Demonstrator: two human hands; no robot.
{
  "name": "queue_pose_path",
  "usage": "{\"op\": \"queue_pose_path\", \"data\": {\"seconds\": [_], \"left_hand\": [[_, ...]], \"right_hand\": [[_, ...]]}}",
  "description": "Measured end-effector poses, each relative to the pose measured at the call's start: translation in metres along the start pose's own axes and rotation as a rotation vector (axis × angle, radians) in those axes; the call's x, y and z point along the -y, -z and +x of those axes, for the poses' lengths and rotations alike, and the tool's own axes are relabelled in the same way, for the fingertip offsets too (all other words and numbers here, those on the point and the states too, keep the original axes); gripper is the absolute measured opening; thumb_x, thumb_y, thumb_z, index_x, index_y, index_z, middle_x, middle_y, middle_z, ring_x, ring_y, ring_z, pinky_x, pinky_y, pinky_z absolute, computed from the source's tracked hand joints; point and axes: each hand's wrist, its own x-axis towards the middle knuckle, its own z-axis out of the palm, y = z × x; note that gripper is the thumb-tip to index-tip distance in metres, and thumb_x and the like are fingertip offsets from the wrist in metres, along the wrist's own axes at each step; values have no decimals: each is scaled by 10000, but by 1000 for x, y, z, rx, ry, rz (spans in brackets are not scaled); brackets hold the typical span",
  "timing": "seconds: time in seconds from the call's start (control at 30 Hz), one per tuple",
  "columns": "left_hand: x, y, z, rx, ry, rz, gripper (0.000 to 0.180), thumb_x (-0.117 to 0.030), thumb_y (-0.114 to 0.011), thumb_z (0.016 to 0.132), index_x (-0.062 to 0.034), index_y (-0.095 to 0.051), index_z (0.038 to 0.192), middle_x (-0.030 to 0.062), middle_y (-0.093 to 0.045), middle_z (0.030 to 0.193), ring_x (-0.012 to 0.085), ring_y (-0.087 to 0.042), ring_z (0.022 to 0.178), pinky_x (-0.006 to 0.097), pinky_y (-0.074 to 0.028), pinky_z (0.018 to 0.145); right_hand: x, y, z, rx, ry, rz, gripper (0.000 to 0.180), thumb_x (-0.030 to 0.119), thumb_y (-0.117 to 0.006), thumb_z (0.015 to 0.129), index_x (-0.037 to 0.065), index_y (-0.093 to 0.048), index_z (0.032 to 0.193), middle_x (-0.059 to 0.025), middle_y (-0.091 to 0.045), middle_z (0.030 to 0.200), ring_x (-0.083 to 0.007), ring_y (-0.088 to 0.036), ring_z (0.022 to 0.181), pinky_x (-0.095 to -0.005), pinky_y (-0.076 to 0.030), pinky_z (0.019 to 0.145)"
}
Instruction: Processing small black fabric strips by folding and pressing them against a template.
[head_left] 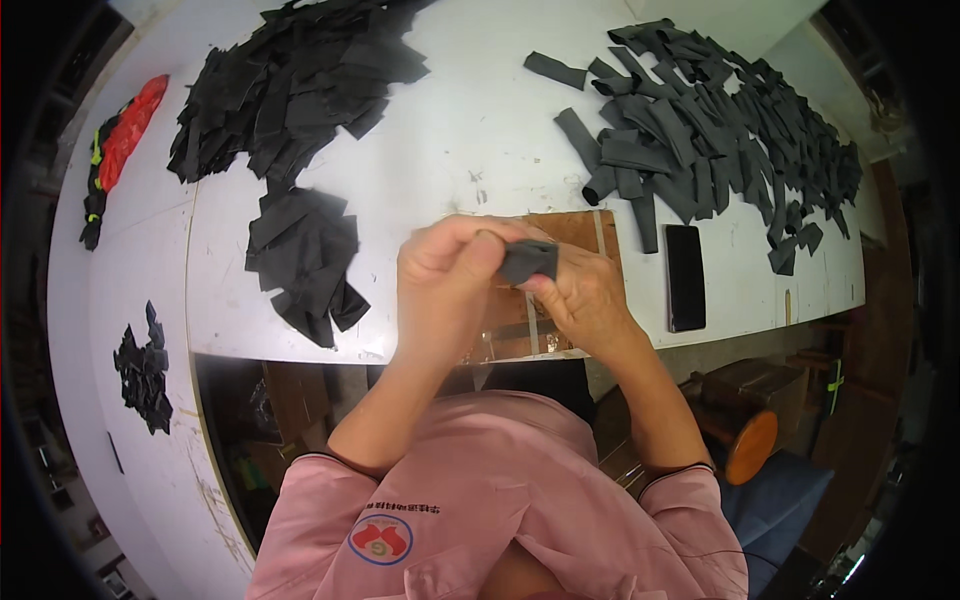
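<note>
Both hands (510, 285) pinch a dark strip (528, 262); strip heaps (720, 130) lie beyond.

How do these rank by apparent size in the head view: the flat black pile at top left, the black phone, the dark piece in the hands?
1. flat black pile
2. black phone
3. dark piece, between left hand and right hand; it is nearer the camera, so phone versus piece is unsure.

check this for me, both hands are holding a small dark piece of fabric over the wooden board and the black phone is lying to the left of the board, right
Not quite. Both hands, left hand and right hand, do hold the dark fabric piece over the wooden board, but the head view shows the black phone lying to the right of the board, not the left.
</note>
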Motion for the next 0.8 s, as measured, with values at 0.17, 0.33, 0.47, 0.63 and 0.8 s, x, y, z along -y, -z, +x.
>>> {"op": "queue_pose_path", "data": {"seconds": [0.17, 0.33, 0.47, 0.63, 0.8], "left_hand": [[-8, 3, -1, 9, -22, 279, 179, -138, -527, 840, 34, -565, 869, 151, -604, 840, 206, -568, 798, 318, -436, 770], [-18, -10, 3, -15, -64, 263, 171, -116, -536, 836, 48, -568, 871, 124, -614, 814, 141, -575, 743, 254, -455, 706], [-19, -13, 1, 16, -71, 386, 154, -97, -543, 829, 50, -573, 863, 130, -617, 807, 141, -581, 724, 240, -464, 680], [-11, 4, -3, -63, -90, 338, 165, -106, -555, 820, 55, -574, 854, 135, -620, 822, 160, -583, 734, 263, -450, 713], [-8, 4, -1, -117, -30, 196, 126, -94, -569, 812, 26, -600, 835, 52, -613, 786, 78, -541, 692, 209, -440, 653]], "right_hand": [[2, 9, -2, 60, -47, -71, 304, 284, -546, 791, 11, -529, 659, -126, -492, 581, -287, -508, 560, -377, -401, 509], [10, 18, 4, 97, -77, 100, 303, 275, -529, 808, -4, -543, 692, -132, -516, 619, -301, -517, 585, -390, -399, 526], [5, 7, -1, 139, -114, 30, 311, 284, -512, 817, -1, -547, 698, -127, -530, 633, -296, -526, 621, -392, -404, 540], [7, 10, 3, 136, -121, 4, 346, 329, -498, 816, 21, -535, 662, -117, -519, 606, -283, -523, 635, -388, -408, 547], [-3, -2, -3, 83, -93, 8, 354, 331, -503, 811, 22, -523, 642, -111, -517, 601, -277, -520, 622, -384, -409, 546]]}}
